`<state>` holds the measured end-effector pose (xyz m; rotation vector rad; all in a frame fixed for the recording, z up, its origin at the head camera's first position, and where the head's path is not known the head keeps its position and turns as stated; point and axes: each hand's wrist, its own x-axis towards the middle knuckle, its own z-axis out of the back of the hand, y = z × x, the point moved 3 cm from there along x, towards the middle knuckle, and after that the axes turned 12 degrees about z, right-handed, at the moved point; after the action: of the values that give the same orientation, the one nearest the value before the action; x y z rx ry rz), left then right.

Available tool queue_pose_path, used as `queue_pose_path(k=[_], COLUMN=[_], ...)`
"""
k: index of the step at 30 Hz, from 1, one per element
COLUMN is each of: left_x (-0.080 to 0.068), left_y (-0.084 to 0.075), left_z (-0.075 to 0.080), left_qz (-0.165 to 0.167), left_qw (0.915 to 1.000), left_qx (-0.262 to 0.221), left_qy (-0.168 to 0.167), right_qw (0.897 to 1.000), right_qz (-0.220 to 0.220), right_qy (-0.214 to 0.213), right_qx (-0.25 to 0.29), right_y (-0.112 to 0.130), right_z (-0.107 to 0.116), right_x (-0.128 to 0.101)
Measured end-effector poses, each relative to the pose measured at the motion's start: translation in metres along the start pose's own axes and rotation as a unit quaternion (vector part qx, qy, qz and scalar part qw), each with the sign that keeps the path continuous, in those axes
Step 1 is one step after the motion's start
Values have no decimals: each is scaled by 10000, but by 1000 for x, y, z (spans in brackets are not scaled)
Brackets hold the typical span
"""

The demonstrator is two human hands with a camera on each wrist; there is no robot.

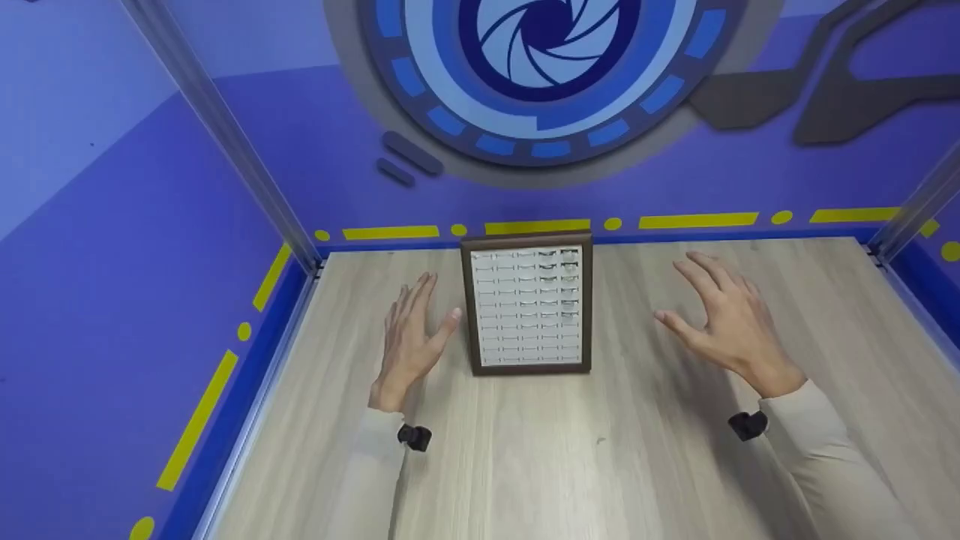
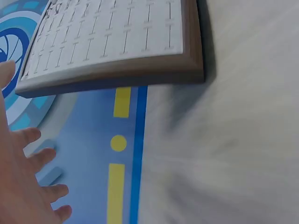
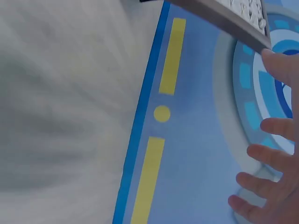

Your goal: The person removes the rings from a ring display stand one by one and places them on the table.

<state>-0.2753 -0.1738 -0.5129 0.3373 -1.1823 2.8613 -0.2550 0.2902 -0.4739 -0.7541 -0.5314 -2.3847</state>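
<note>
A brown-framed ring display tray (image 1: 527, 349) stands propped up on the table, its white face lined with rows of slots. Several small shiny pieces that look like rings (image 1: 568, 289) sit in the slots toward its upper right. My left hand (image 1: 411, 337) hovers just left of the frame, fingers extended and thumb toward it. Farther off on the other side, my right hand (image 1: 731, 322) has its fingers spread. Both hands hold nothing. In the left wrist view, the lower part of the tray (image 2: 117, 74) shows above my fingers; the right wrist view catches only a frame edge (image 3: 229, 21).
The tray stands on a pale wood-grain table (image 1: 540, 450), near the back. Behind rises a blue printed wall (image 1: 315, 165) with yellow dashes, and another blue panel (image 1: 112, 300) borders the left. A metal post (image 1: 225, 135) marks the left corner.
</note>
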Motion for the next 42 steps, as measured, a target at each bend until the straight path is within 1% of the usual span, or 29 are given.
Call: queue_pose_path(k=[4,7,11,18,22,26,35,39,42], left_x=[1,1,2,3,4,5,9,9,10], left_y=[0,-2,-3,-7,-9,-11,-16,-16,-16], left_z=[-8,-11,-16,-26,-30,-35,-43,-44,-45], left_qz=[21,35,128,369,392,417,713,816,821], left_qw=[9988,9963,9911,9818,9747,9714,9681,9663,9639], left_qx=[-479,-848,-1299,-1796,-2112,-2229,-2274,-2322,-2427], left_qy=[80,144,243,500,621,705,773,754,719], right_qw=[9996,9989,9977,9961,9948,9932,9905,9897,9894], right_qz=[159,200,232,303,419,543,817,904,909], right_qy=[-128,-191,-223,-257,-272,-273,-342,-339,-315], right_qx=[194,390,601,790,891,990,1053,1061,1085], right_y=[10,18,26,40,49,58,73,79,83], right_z=[-7,-12,-19,-32,-40,-50,-71,-82,-89], right_x=[5,8,13,20,25,28,31,33,35])
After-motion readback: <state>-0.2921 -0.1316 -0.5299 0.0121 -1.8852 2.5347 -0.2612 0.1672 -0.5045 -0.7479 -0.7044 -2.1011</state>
